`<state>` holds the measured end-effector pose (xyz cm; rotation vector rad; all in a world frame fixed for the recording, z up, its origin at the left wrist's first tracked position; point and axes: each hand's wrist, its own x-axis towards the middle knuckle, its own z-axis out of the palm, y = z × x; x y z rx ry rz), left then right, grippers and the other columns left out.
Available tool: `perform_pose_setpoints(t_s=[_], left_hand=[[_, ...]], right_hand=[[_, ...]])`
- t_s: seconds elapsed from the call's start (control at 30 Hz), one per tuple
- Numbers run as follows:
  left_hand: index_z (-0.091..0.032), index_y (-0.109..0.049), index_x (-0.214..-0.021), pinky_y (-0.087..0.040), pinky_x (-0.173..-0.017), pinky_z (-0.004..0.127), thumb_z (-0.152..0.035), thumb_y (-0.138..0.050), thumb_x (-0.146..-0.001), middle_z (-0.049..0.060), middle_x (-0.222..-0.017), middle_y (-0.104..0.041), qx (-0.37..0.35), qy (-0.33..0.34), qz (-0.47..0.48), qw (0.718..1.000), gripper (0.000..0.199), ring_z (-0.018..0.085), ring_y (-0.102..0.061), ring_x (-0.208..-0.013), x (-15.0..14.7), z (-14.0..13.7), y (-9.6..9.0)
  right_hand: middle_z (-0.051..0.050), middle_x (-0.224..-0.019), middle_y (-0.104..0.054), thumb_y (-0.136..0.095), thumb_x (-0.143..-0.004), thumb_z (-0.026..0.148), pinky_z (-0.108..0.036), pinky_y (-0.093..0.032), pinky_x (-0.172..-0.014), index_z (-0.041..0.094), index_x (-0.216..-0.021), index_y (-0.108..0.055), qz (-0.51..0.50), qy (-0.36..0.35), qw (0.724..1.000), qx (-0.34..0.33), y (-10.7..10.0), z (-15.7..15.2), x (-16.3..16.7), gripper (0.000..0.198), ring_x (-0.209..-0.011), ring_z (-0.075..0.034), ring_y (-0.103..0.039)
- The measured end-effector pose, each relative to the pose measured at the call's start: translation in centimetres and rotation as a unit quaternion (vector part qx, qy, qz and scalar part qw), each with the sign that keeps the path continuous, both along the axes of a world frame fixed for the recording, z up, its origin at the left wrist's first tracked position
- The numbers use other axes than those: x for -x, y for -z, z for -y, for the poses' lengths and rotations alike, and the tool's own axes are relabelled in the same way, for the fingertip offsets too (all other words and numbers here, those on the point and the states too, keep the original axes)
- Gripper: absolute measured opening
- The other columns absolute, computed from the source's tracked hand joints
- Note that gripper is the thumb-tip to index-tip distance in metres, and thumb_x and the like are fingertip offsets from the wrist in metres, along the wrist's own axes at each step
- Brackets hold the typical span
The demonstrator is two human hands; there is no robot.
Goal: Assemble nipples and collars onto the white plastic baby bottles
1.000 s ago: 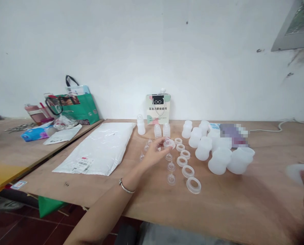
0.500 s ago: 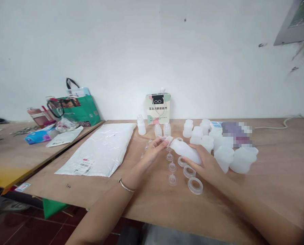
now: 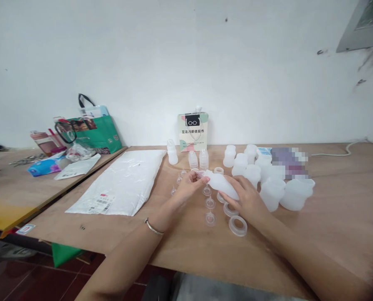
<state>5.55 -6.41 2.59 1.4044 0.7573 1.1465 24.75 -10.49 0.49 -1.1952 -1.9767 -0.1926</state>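
Note:
My right hand [image 3: 244, 196] is wrapped round a frosted white baby bottle [image 3: 221, 184], tilted with its neck toward the left. At that neck my left hand [image 3: 191, 184] pinches a clear bottle nipple [image 3: 199, 172], partly hidden by the fingers; it meets the bottle's mouth. Below the hands lie a column of clear nipples [image 3: 210, 203] and, to their right, several translucent collar rings [image 3: 238, 225]. More small clear nipples [image 3: 178, 180] lie left of my left hand, partly covered by it.
Several frosted bottle bodies [image 3: 297, 194] stand at the right. A capped bottle [image 3: 172, 152] and two clear domed covers [image 3: 193, 159] stand at the back before a paper bag [image 3: 192, 133]. A white mailing bag [image 3: 120, 182] lies at left; a green bag [image 3: 103, 136] is on the adjoining table.
The nipple and the bottle's neck, slightly apart before, now meet. My right hand has shifted a little left with the bottle. The view has moved slightly.

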Motion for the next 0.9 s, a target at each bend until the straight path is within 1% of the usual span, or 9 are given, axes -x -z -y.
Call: perform_pose_setpoints(t_s=[0.07, 0.1, 0.2, 0.33, 0.4, 0.53, 0.67, 0.77, 0.9], left_hand=[[-0.013, -0.058, -0.086, -0.041, -0.082, 0.031, -0.037, -0.067, -0.068, 0.004, -0.087, -0.063, 0.007, 0.001, -0.012, 1.0, 0.032, 0.014, -0.057, -0.084, 0.1, 0.0, 0.0], [-0.013, -0.059, -0.087, -0.04, -0.083, 0.031, -0.038, -0.067, -0.068, 0.004, -0.088, -0.063, 0.007, 0.002, -0.015, 1.0, 0.032, 0.014, -0.057, -0.085, 0.1, 0.0, -0.1], [-0.015, -0.059, -0.094, -0.04, -0.087, 0.031, -0.036, -0.067, -0.068, 0.006, -0.096, -0.063, -0.006, 0.024, -0.018, 1.0, 0.035, 0.016, -0.056, -0.093, 0.5, -0.1, -0.4], [-0.019, -0.057, -0.109, -0.037, -0.094, 0.032, -0.034, -0.065, -0.072, 0.007, -0.113, -0.059, -0.03, 0.081, -0.015, 0.996, 0.041, 0.019, -0.051, -0.107, 0.8, 0.2, -1.0], [-0.021, -0.054, -0.114, -0.036, -0.096, 0.033, -0.036, -0.062, -0.074, 0.007, -0.118, -0.056, -0.043, 0.085, -0.014, 0.995, 0.044, 0.02, -0.049, -0.111, 0.8, 0.4, -1.1], [-0.022, -0.048, -0.12, -0.038, -0.095, 0.036, -0.041, -0.063, -0.072, 0.009, -0.119, -0.055, -0.052, 0.062, -0.018, 0.997, 0.054, 0.021, -0.049, -0.111, 0.6, 0.1, -0.5], [-0.023, -0.046, -0.12, -0.039, -0.093, 0.036, -0.039, -0.069, -0.066, 0.01, -0.121, -0.051, -0.059, 0.033, -0.019, 0.998, 0.06, 0.021, -0.047, -0.113, 1.2, -1.3, 0.2], [-0.024, -0.044, -0.121, -0.04, -0.092, 0.035, -0.038, -0.067, -0.069, 0.01, -0.123, -0.05, -0.056, 0.043, -0.024, 0.997, 0.059, 0.02, -0.049, -0.11, 1.6, -1.6, 0.2], [-0.023, -0.044, -0.121, -0.04, -0.092, 0.035, -0.046, -0.065, -0.068, 0.011, -0.121, -0.051, -0.071, 0.061, -0.005, 0.996, 0.062, 0.022, -0.048, -0.112, 1.1, -0.5, -0.3]], right_hand=[[-0.01, -0.1, -0.056, -0.049, -0.082, 0.037, -0.041, -0.045, -0.079, 0.023, -0.116, -0.051, -0.001, 0.003, 1.0, 0.002, 0.0, 0.0, 0.0, 0.036, -0.092, -0.026, -0.055], [-0.01, -0.1, -0.056, -0.05, -0.081, 0.037, -0.041, -0.046, -0.079, 0.023, -0.115, -0.052, -0.012, -0.001, 1.0, 0.015, -0.1, 0.1, 0.0, 0.036, -0.092, -0.026, -0.055], [-0.006, -0.101, -0.059, -0.053, -0.078, 0.042, -0.039, -0.047, -0.078, 0.025, -0.112, -0.052, -0.086, -0.024, 0.992, 0.091, -0.5, 0.4, 0.3, 0.038, -0.093, -0.024, -0.056], [-0.003, -0.1, -0.062, -0.055, -0.074, 0.048, -0.035, -0.05, -0.07, 0.026, -0.108, -0.053, -0.195, -0.043, 0.954, 0.223, -1.0, 0.7, 0.9, 0.041, -0.086, -0.022, -0.06], [-0.003, -0.099, -0.062, -0.056, -0.074, 0.048, -0.033, -0.05, -0.067, 0.026, -0.107, -0.053, -0.225, -0.053, 0.938, 0.258, -1.0, 0.9, 1.1, 0.04, -0.083, -0.022, -0.06], [-0.003, -0.097, -0.062, -0.058, -0.073, 0.045, -0.033, -0.05, -0.068, 0.024, -0.105, -0.054, -0.255, -0.087, 0.924, 0.271, -0.8, 0.9, 1.2, 0.038, -0.081, -0.021, -0.06], [-0.004, -0.103, -0.061, -0.058, -0.073, 0.044, -0.035, -0.05, -0.076, 0.024, -0.105, -0.054, -0.302, -0.09, 0.919, 0.235, -0.4, 0.8, 1.0, 0.038, -0.092, -0.023, -0.058], [-0.004, -0.104, -0.06, -0.058, -0.074, 0.044, -0.035, -0.049, -0.076, 0.025, -0.108, -0.052, -0.325, -0.092, 0.913, 0.229, -0.1, 0.7, 0.9, 0.04, -0.092, -0.023, -0.058], [-0.004, -0.106, -0.059, -0.057, -0.075, 0.045, -0.035, -0.048, -0.078, 0.025, -0.107, -0.052, -0.306, -0.094, 0.916, 0.241, -0.1, 0.9, 1.0, 0.038, -0.093, -0.023, -0.057]])
